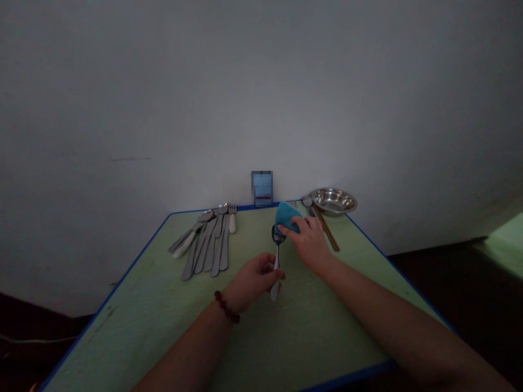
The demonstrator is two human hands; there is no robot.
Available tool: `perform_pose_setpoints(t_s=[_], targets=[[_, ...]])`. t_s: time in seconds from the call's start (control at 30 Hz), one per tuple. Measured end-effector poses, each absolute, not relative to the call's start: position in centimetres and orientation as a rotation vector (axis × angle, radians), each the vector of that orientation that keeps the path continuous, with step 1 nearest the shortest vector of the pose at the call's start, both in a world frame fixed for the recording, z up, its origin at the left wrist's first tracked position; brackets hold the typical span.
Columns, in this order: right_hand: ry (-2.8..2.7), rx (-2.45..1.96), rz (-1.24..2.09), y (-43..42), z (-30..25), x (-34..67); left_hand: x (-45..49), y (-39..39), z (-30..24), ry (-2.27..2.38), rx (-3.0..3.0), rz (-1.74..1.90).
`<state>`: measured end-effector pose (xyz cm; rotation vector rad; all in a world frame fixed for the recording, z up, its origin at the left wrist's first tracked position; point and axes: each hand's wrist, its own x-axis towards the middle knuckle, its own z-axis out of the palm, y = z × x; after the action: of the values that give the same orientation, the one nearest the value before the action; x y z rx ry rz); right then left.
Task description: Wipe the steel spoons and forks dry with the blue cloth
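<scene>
A metal spoon point(277, 261) is held by its handle in my left hand point(257, 276), thumb and fingers closed round it, with its bowl pointing away from me. My right hand point(310, 239) grips a blue cloth point(286, 215) above the spoon's bowl. The cloth covers part of the bowl and appears to touch it. Left of my hands lies a spread of metal cutlery point(212, 239), several spoons and forks among it, some with white handles.
A shiny metal bowl point(334, 201) stands at the table's back right corner. Wooden chopsticks point(328, 228) and another spoon point(307, 202) lie beside it. A phone-like screen point(262, 189) leans on the wall behind the blue-edged green table point(163, 326).
</scene>
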<state>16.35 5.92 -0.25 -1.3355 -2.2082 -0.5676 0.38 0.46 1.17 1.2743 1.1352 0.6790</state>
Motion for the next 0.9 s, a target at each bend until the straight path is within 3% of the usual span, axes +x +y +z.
perform_pose_setpoints(t_s=[0.9], targets=[[-2.284,-1.088,-0.414,5.58,-0.52,15.64,0.33,0.7,0.69,1.094,1.307,0.714]])
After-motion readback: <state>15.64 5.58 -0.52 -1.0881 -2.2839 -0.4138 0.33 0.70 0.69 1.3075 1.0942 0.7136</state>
